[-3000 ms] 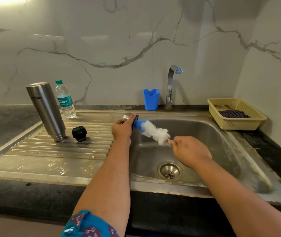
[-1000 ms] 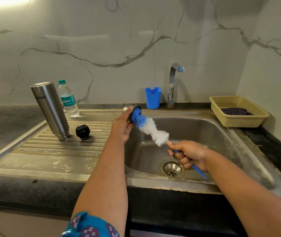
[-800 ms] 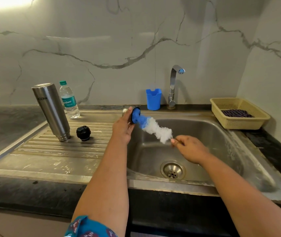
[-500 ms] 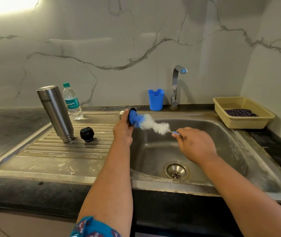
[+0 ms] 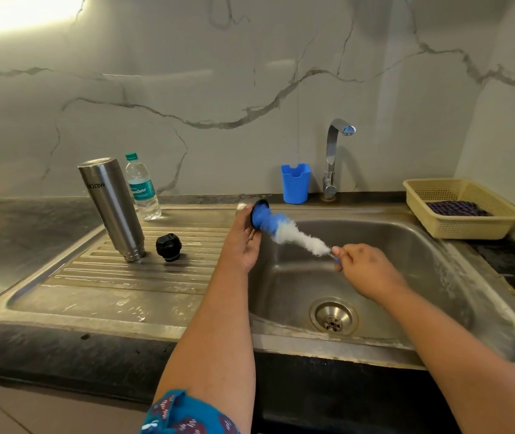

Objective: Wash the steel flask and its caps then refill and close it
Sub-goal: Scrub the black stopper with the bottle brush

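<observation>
You are at a home kitchen: steel sink [image 5: 431,242] with drainboard [image 5: 118,277], tap [image 5: 332,158], marble-look wall [image 5: 249,73], dark surface [image 5: 30,223].

Left grip [image 5: 243,242] curled around something (thumb up); right grip [image 5: 365,264] pinching, both forearms extended.

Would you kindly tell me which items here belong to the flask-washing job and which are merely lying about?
Part of the job:
steel flask, upside down on the drainboard
black cap beside it
steel cap, held in the left hand
bottle brush, held by the right hand
tap
water bottle, possibly for refilling

Lying about:
blue holder
yellow basket with a dark cloth
</observation>
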A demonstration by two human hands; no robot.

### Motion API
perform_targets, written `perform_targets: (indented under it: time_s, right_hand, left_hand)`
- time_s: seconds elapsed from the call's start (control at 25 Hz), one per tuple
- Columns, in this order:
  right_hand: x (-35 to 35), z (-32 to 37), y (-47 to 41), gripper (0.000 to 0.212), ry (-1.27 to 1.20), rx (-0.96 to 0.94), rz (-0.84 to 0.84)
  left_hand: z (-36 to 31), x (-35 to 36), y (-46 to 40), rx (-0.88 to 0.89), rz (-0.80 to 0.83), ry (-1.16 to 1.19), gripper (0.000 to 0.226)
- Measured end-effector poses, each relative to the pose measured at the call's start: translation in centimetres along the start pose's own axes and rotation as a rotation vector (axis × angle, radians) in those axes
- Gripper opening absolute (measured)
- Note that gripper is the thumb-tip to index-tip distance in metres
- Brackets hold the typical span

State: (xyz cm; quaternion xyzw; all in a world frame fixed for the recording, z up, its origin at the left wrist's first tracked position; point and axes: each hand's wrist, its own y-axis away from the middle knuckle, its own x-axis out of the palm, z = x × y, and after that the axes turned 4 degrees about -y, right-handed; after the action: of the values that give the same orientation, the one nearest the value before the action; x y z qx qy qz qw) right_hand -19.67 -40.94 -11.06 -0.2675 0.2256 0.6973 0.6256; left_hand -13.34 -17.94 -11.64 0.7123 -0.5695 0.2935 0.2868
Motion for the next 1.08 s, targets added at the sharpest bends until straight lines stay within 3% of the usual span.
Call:
perform_targets:
  time_s: [0.08,0.12,0.16,0.24,0.32,0.36,0.48,0.56,0.68,0.88,1.0,1.08]
  right_hand:
    - [-0.8,0.1,0.5,0.038,-0.674,0.352,0.362]
    - [-1.2,0.2,1.0,0.036,-0.871,0.452,0.454]
    - [-1.3,0.1,1.1,0.035,-0.901,0.463,0.479]
    - [-1.2,-0.1,1.0,0.039,-0.675,0.316,0.365]
    - [-1.0,0.5,0.9,0.036,-0.362,0.126,0.232]
    - [-1.1,0.8,0.8,0.033,-0.331,0.098,0.236]
    - [-2.1,0.5,1.0,0.033,-0.576,0.276,0.419]
    - [-2.7,-0.4,0.6,0.033,-0.458,0.217,0.281]
    - [-2.2,-0.3,0.2,0.029,-0.294,0.071,0.019]
    - [-2.0,-0.1,0.8,0.024,-0.176,0.113,0.157]
    - [-2.1,-0.4,0.8,0.026,-0.103,0.096,0.010]
    - [-1.9,-0.5,0.6,0.028,-0.077,0.085,-0.121]
  left_hand:
    - [-0.3,0.6,0.4,-0.013,0.105,0.104,0.059]
    - [-0.3,1.1,0.7,-0.018,0.129,0.109,0.057]
    - [-0.2,1.2,0.8,-0.022,0.130,0.095,0.050]
    - [0.1,0.9,0.7,-0.006,0.056,0.009,0.030]
    - [-0.1,0.6,0.5,0.052,-0.027,-0.041,0.024]
    - [-0.3,0.4,0.2,0.077,-0.051,-0.033,0.025]
    - [-0.8,-0.4,-0.7,0.128,-0.131,0.097,0.031]
    - [-0.9,-0.5,-0.8,0.125,-0.186,0.098,0.038]
    - [0.1,0.9,-0.3,0.050,-0.128,-0.035,0.021]
    - [-0.1,0.8,-0.4,0.103,-0.277,0.075,0.051]
    - [-0.5,-0.1,-0.4,0.137,-0.432,-0.106,0.047]
    - [-1.3,0.3,0.9,0.145,-0.410,-0.322,0.048]
